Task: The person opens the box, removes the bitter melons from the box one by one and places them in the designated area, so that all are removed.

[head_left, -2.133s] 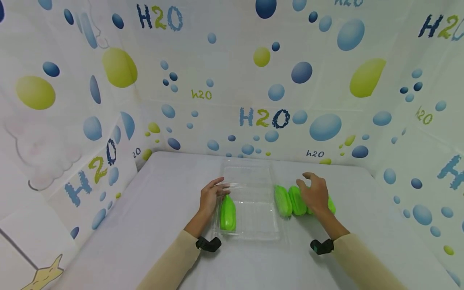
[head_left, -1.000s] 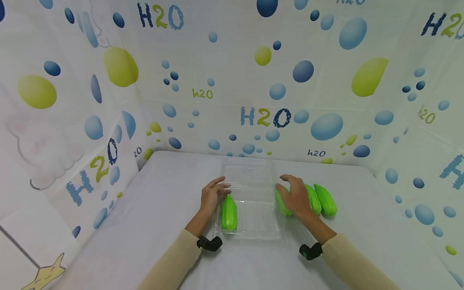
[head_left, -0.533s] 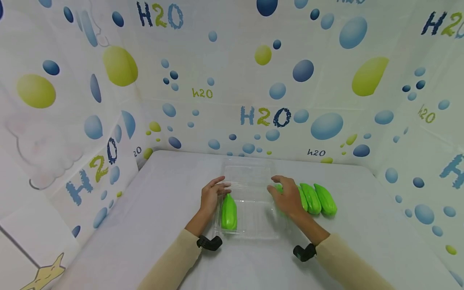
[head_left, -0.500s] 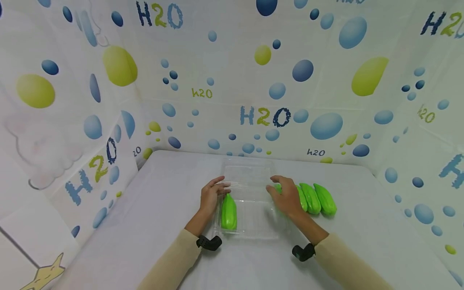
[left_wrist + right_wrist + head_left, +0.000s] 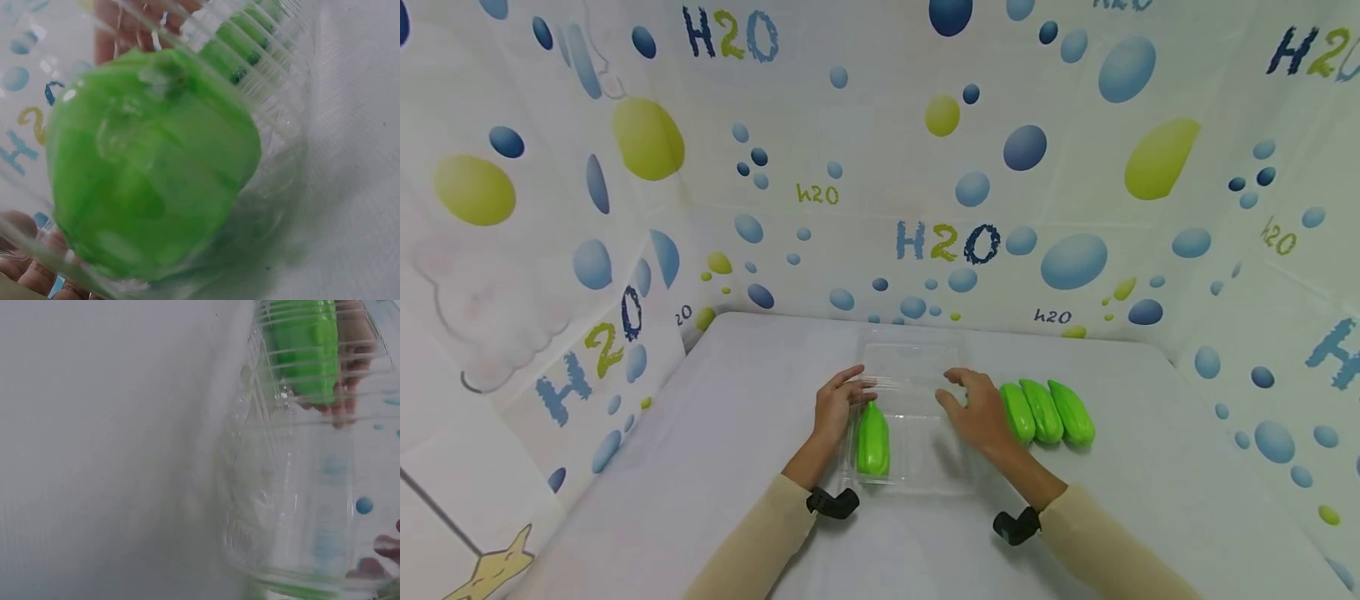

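A clear plastic clamshell box (image 5: 925, 479) lies open with its lid (image 5: 910, 358) folded back. My left hand (image 5: 833, 412) holds the box's left wall near the hinge, fingers over the edge. Inside on the left lies a bright green banana (image 5: 872, 442), large in the left wrist view (image 5: 150, 169). My right hand (image 5: 979, 412) is over the box's right side, thumb and forefinger spread apart at the front. A green banana is mostly hidden in its grip; a green strip (image 5: 300, 592) shows low in the right wrist view.
Three more green bananas (image 5: 1043, 412) lie side by side on the white table (image 5: 1105, 508), right of the right hand. A white wall sheet (image 5: 880, 150) with blue and yellow-green dots rises behind the table and at both sides.
My right hand has moved left from the row of bananas to the box's right side, and the leftmost banana has gone out of sight under it. The left hand has stayed put.
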`<state>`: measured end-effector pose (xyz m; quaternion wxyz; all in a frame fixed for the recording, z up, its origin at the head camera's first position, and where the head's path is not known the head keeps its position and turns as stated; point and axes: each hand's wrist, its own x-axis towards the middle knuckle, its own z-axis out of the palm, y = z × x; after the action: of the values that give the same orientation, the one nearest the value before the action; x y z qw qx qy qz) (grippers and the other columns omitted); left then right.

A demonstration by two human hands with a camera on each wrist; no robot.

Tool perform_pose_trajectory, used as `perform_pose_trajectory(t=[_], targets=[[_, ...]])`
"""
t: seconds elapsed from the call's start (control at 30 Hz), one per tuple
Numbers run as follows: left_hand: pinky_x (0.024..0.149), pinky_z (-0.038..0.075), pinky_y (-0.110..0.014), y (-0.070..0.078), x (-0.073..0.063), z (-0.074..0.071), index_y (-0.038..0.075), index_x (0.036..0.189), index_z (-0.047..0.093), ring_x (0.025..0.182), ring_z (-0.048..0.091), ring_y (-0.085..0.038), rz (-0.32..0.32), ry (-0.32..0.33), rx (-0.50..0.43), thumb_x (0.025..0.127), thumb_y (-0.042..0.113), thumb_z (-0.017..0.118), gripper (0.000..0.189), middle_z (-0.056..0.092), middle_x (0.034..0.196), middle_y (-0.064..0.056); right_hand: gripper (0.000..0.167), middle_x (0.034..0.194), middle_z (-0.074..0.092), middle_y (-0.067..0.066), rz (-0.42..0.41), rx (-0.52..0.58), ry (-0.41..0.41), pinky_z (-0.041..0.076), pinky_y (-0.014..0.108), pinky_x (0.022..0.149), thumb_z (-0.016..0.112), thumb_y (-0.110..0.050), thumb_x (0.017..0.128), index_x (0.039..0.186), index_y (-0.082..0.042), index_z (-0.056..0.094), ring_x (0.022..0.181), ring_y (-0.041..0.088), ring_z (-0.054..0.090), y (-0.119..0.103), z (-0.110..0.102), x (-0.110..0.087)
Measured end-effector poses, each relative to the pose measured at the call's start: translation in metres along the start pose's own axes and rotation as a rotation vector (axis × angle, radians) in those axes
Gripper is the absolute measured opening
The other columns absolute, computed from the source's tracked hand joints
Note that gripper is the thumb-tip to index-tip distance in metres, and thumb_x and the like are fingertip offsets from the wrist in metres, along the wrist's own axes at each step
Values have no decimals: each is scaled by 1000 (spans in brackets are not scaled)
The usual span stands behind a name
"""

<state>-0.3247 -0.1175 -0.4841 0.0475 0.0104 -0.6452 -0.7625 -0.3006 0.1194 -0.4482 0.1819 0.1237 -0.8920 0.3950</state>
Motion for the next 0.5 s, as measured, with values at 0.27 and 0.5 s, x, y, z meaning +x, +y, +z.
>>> perform_pose_trajectory(t=[0.27,0.5], targets=[[83,55,-35,6,-5,2,-3,139,57,101,72,-39,27,8,31,100,2,44,41,69,121,-26,35,120,69,17,-12,29,-36,53,46,88,68,-20,94,123,0,67,110,34,61,-6,11,-3],[88,55,-42,0,-2,0,-3,141,54,107,69,-44,16,-10,17,102,1,41,42,67,124,-28,33,118,69,18,55,58,-104,53,46,89,66,-19,94,121,0,67,107,33,62,-17,22,-5]])
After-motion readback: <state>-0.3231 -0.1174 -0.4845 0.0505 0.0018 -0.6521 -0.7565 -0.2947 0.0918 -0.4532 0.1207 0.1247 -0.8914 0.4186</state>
